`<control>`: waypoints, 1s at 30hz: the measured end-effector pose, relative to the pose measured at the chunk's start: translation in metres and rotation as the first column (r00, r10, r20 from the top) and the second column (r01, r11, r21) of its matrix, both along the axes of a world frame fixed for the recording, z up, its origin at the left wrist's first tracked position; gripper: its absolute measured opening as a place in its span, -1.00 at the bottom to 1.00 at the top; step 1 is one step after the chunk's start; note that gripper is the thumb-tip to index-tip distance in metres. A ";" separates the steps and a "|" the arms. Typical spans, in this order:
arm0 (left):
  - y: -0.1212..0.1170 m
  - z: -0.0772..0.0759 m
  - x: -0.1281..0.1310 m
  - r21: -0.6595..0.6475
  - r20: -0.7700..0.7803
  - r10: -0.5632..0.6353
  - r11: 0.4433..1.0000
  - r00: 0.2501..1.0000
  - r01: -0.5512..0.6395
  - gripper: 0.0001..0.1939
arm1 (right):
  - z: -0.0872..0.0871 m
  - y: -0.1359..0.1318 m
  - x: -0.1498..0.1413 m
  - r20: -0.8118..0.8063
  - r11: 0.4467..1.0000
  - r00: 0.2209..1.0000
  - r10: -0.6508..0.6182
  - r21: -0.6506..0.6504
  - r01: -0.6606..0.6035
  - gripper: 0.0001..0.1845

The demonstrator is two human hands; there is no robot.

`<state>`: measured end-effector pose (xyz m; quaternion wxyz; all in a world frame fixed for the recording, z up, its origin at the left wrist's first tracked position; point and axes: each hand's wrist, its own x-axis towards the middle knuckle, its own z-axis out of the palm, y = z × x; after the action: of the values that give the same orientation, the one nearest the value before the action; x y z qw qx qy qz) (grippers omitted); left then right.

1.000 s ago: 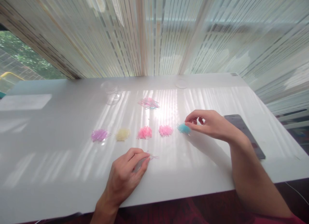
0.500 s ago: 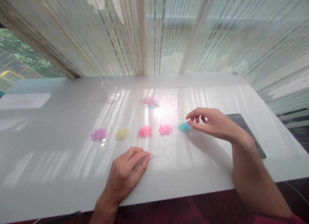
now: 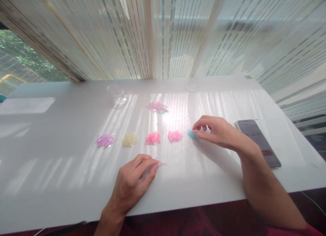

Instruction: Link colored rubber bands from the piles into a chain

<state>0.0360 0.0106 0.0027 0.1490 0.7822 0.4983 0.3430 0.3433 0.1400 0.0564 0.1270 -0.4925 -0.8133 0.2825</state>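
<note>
My left hand [image 3: 134, 181] rests low over the table, thumb and forefinger pinched on thin, pale pinkish elastic bands [image 3: 163, 164] whose loops stick out to the right. At the right end of a row of small piles, my right hand [image 3: 216, 132] has its thumb and forefinger closed on the edge of the blue elastic bands [image 3: 191, 134]; the fingertips partly hide that pile. Leftward along the row lie light pink bands [image 3: 175, 136], deeper pink bands [image 3: 153, 138], yellow bands [image 3: 129, 140] and purple bands [image 3: 105, 140]. Behind them is a mixed-colour heap [image 3: 157, 107].
A clear plastic container [image 3: 119, 101] stands at the back left of the white table [image 3: 63, 195]. Near the back edge lies a clear round lid [image 3: 191, 87]. A phone [image 3: 262, 144] lies beyond my right forearm. Striped curtains [image 3: 163, 35] hang behind the table.
My right hand has moved slightly left and its fingertips have come together at the blue pile. The phone shows more and its screen is lit. My left hand has stayed still.
</note>
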 end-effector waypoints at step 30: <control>0.000 0.000 0.001 -0.010 0.013 -0.003 1.000 1.000 0.003 -0.91 | 0.004 -0.002 0.001 0.032 0.998 0.999 -0.039 0.041 0.038 -0.79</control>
<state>0.0374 0.0110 0.0030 0.1568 0.7800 0.4977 0.3454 0.3445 0.1378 0.0603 0.1291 -0.5101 -0.8111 0.2556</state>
